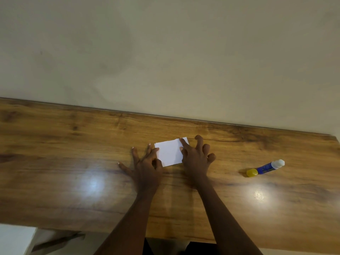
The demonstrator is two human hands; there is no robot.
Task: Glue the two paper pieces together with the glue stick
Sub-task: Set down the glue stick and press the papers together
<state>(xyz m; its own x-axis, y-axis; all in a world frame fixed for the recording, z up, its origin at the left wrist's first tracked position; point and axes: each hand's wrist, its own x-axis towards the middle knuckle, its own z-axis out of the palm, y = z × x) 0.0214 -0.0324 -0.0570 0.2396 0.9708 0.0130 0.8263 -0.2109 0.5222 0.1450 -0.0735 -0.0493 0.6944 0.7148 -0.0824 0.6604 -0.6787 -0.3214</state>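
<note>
Two white paper pieces (170, 152) lie stacked on the wooden table (73, 144); the lower one's edge peeks out at the far right corner. My left hand (145, 166) rests flat with spread fingers on the table, its fingertips touching the paper's left edge. My right hand (195, 157) presses two fingertips on the paper's right side, its other fingers curled up. A blue glue stick (269, 167) with a white tip lies on its side to the right, apart from both hands. Its yellow cap (252, 172) sits by its base end.
A plain beige wall (165, 52) rises right behind the table's far edge. The table's near edge runs across the bottom of the view. Two bright light reflections shine on the wood.
</note>
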